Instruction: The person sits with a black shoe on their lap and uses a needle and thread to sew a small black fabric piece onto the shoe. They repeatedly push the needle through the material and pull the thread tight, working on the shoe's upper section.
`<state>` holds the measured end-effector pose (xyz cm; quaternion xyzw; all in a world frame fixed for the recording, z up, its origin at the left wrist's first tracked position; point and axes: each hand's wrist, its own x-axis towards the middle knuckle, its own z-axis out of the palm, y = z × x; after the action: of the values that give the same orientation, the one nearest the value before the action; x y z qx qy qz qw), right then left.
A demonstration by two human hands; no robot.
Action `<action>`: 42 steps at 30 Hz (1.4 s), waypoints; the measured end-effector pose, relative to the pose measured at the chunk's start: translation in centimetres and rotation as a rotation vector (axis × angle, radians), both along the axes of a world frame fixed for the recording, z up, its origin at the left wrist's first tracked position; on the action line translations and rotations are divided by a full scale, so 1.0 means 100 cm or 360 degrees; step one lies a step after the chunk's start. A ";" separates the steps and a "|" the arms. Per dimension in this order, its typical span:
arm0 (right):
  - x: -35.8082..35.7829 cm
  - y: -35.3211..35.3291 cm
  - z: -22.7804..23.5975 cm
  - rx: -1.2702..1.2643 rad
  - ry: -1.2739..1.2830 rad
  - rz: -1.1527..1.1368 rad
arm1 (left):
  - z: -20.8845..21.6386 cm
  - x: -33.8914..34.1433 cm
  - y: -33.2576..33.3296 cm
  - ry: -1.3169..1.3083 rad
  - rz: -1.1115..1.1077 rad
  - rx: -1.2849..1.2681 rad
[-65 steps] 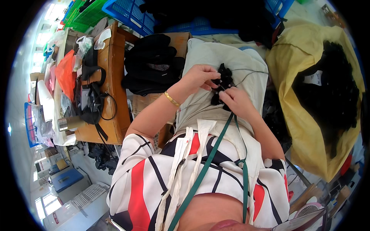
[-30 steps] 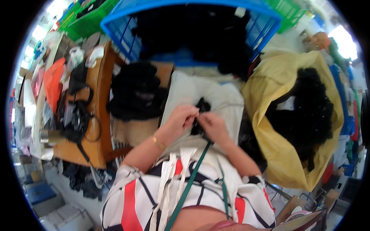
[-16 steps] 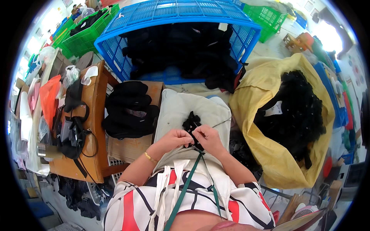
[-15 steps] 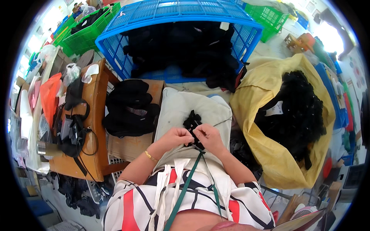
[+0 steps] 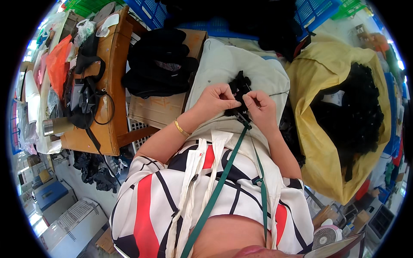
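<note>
Near the centre of the frame, the left hand [image 5: 238,104] has its thumb and forefinger curled toward each other, and the right hand [image 5: 246,98] mirrors it just beside; the two are apart by a narrow gap, and whether either pair of fingertips meets or is clamped on something thin cannot be told. The step in hand looks like close fingertip work at the small black bunch [image 5: 240,84], which lies just above and between them on the off-white cloth [image 5: 215,60]; the next move likely calls for a light, steady pinch. Farther out, a green strap [image 5: 219,189] runs from the lower edge up to the hands. Dark stacked pieces [image 5: 157,81] sit on cardboard [image 5: 152,109] at upper left, beside the wooden tabletop [image 5: 112,79] at far left. A yellow bag [image 5: 316,146] of black pieces [image 5: 352,114] fills the right, and a blue crate [image 5: 318,15] stands at the top.
</note>
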<state>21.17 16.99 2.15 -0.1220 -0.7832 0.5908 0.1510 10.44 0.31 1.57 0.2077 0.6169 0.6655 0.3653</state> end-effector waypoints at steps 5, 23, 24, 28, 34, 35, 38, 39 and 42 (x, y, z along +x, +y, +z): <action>-0.003 0.000 -0.009 -0.0153 -0.0094 -0.0002 | -0.008 -0.001 0.004 0.0023 0.0159 0.0204; 0.003 0.005 -0.016 -0.0136 0.0165 -0.0259 | -0.008 -0.007 -0.012 0.0583 0.0239 -0.0252; 0.004 0.007 -0.017 -0.0198 0.0094 -0.0235 | -0.007 -0.008 -0.011 0.0621 0.0259 -0.0255; 0.016 0.038 -0.021 -0.0585 -0.0129 -0.0248 | -0.012 -0.023 -0.013 0.0867 0.0407 -0.0252; 0.103 0.208 -0.009 -0.1614 0.0416 -0.1281 | -0.011 -0.083 -0.042 0.1259 0.0728 -0.0506; 0.135 0.246 -0.009 -0.1841 0.0578 -0.1320 | -0.005 -0.088 -0.045 0.1338 0.0733 -0.0577; 0.242 0.335 -0.023 -0.1816 0.0945 -0.1756 | 0.000 -0.100 -0.046 0.1502 0.0685 -0.0729; 0.273 0.354 -0.028 -0.1740 0.0964 -0.1884 | 0.000 -0.103 -0.047 0.1528 0.0644 -0.0777; 0.341 0.379 -0.032 -0.1678 0.1005 -0.1978 | -0.004 -0.106 -0.042 0.1528 0.0605 -0.0753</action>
<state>55.27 54.88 -1.01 -0.4116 -0.1209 0.6928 0.5796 -0.21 -3.93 1.21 0.2849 0.8726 0.3941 -0.0459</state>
